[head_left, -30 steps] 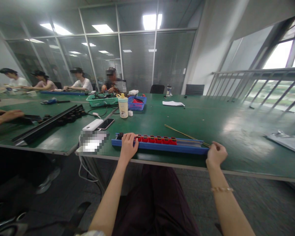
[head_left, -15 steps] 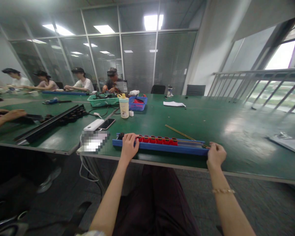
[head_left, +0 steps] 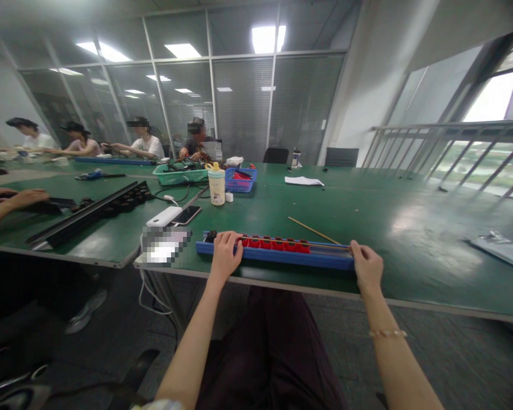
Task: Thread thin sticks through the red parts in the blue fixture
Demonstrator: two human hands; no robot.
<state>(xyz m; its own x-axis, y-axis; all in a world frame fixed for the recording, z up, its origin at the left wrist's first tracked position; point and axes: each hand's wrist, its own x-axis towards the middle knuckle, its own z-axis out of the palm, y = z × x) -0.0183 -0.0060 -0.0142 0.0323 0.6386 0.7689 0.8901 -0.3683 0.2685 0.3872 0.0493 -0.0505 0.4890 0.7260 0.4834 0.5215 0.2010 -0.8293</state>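
Observation:
A long blue trough (head_left: 282, 257) lies near the table's front edge, holding a row of small red blocks (head_left: 277, 244) and a black piece (head_left: 212, 235) at its left end. My left hand (head_left: 226, 250) grips the trough's left part, fingers over its far side by the leftmost red blocks. My right hand (head_left: 367, 266) is closed at the trough's right end, fingers pinched on a thin yellow rod (head_left: 325, 246) that runs along above the red blocks. The pinched tip is hidden. Another thin yellow rod (head_left: 310, 228) lies slantwise on the table just behind the trough.
A phone (head_left: 187, 214), a white power bank (head_left: 165, 216) and a cup (head_left: 216, 187) stand left of centre. Behind are a green basket (head_left: 180, 177) and a blue basket (head_left: 240, 183). A co-worker's hands (head_left: 17, 198) are at a black rail (head_left: 89, 215). A clipboard (head_left: 502, 250) lies right.
My right hand has moved a little left, from just past the trough's right end to right over it. My left hand has stayed in place on the trough.

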